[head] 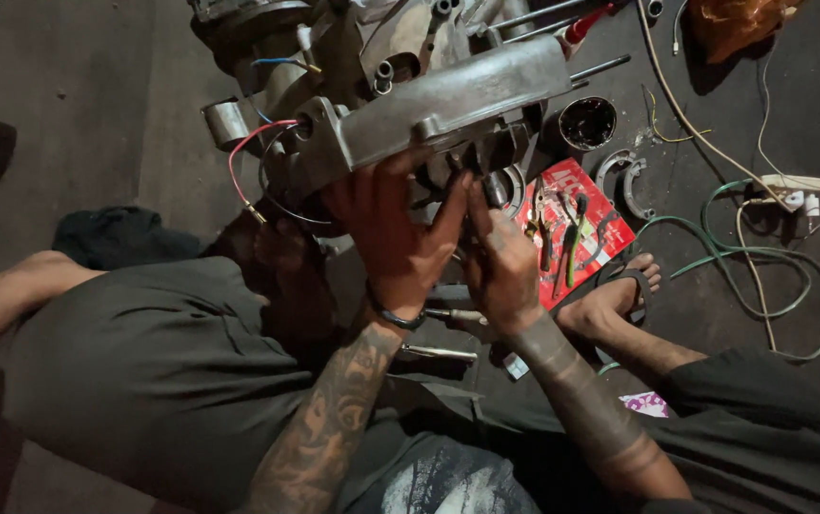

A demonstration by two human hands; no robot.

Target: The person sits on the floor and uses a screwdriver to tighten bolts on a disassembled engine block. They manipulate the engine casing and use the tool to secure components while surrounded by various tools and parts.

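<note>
The fingertips of both hands vanish under the lower edge of the metal engine casing (439, 114), so what the left hand (396, 238) and right hand (500, 262) actually touch there cannot be told. The top of the engine block (277, 38) is cut off at twelve o'clock, as is the orange bag (739, 24) at one o'clock. The tools lying on the red packet (577, 233) at three o'clock of the hands are too small and dim to name. A foot (624, 286) partly covers that packet's lower corner. Both forearms leave the picture at six o'clock.
</note>
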